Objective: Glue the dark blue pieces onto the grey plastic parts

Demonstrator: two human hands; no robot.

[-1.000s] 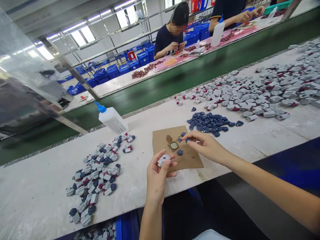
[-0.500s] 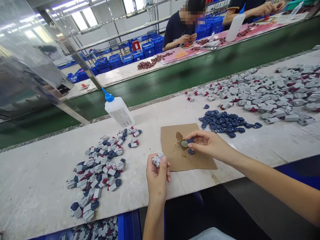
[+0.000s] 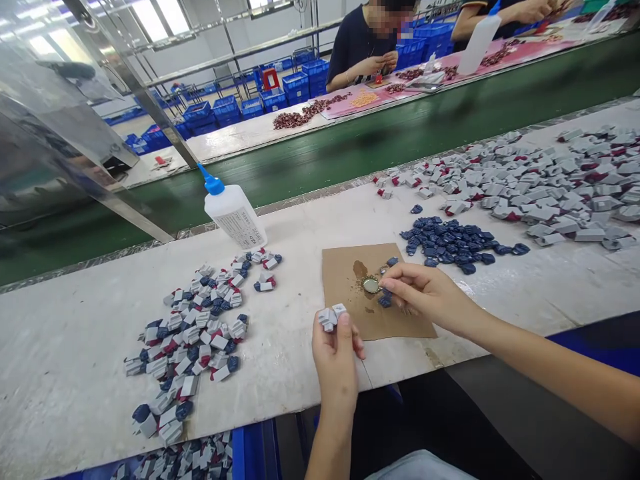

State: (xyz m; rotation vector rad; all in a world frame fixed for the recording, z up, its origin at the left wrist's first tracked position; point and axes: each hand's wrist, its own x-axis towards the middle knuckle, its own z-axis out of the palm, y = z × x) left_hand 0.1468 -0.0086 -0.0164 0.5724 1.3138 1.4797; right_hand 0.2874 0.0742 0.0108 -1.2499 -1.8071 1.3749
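Observation:
My left hand (image 3: 337, 347) is closed round a few small grey pieces (image 3: 331, 317), just left of the brown cardboard (image 3: 350, 320). Over the cardboard's right side is my right hand (image 3: 420, 290), its thumb and finger pinched at the edge of a round metal cap (image 3: 371, 285). Whether anything small sits between those fingertips is hidden. Dark blue pieces (image 3: 385, 299) lie on the cardboard beside the fingers, one of them above the hand. A wet brown stain (image 3: 359, 269) marks the cardboard behind the cap.
Grey, red and blue assembled pieces (image 3: 200, 333) are heaped at left, near a white glue bottle (image 3: 236, 217). Blue pieces (image 3: 450, 243) and a large grey heap (image 3: 550, 180) lie at right. Beyond the green belt (image 3: 320, 163), a person (image 3: 350, 50) works with red pieces.
My left hand has moved right with its grey pieces, closer to the right hand. My right hand has shifted slightly right, and a blue piece now shows above its fingers.

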